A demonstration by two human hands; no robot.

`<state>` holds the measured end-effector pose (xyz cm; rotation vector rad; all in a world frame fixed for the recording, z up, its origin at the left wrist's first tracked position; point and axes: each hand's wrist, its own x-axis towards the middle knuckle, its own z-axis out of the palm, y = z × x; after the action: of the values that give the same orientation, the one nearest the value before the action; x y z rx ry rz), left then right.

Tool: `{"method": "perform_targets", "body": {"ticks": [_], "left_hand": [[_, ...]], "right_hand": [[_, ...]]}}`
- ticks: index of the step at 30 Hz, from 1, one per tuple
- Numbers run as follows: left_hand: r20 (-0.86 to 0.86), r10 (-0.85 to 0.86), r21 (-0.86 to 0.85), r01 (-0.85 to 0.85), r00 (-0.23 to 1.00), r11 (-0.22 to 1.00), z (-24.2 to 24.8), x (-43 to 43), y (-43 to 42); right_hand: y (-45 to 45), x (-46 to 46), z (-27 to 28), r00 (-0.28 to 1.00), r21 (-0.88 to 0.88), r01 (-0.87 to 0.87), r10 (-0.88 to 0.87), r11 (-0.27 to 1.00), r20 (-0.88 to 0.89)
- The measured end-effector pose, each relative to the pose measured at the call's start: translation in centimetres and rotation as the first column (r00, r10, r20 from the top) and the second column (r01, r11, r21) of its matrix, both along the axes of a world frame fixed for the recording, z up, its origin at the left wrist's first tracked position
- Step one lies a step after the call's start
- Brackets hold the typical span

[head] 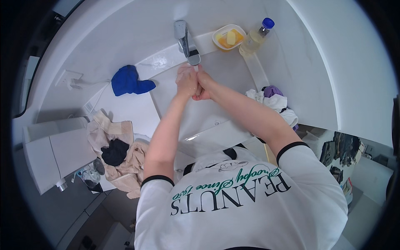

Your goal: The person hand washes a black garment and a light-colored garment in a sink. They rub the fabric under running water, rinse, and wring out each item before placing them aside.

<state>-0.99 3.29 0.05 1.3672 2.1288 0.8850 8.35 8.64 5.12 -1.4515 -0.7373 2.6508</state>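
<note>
My left hand (187,82) and my right hand (205,82) are pressed together over the white sink basin (231,75), just below the spout of a chrome single-lever faucet (184,37). A short white stream of water (196,68) reaches them. Wet skin with what looks like suds shows on the left hand, whose fingers point up towards the faucet and are blurred. Some fingers of the right hand curl beneath the left palm. Whether anything lies between the palms is hidden.
On the sink's back ledge are a soap dish (229,37) with soap and a blue-capped bottle (254,39). A blue cloth (129,82) lies left on the counter, near beige fabric (134,159) with a black cloth (115,152). White and purple laundry (276,101) sits on the right rim.
</note>
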Motion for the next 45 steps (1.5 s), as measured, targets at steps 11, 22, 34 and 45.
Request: {"method": "perform_targets", "body": {"ticks": [11,22,34,45], "left_hand": [[0.391,0.065,-0.22,0.025,0.918,0.975,1.2,-2.0,1.5],[0.88,0.361,-0.32,-0.178,0.307,0.931,5.4,0.0,-2.1],[0.917,0.286,-0.372,-0.335,-0.279,0.866,3.3,-1.1,-5.1],[0.113,-0.058,0.417,0.006,0.992,0.909,4.1,2.5,-2.4]], "right_hand": [[0.2,1.2,-0.5,0.972,0.154,-0.234,0.234,0.96,0.019],[2.6,2.9,-3.1,0.995,-0.061,0.002,0.004,0.998,0.096],[-3.0,-1.8,-1.3,0.951,0.712,0.308,-0.214,0.631,-0.222],[0.0,0.4,-0.2,0.907,-0.024,0.313,-0.307,0.949,-0.29]]}}
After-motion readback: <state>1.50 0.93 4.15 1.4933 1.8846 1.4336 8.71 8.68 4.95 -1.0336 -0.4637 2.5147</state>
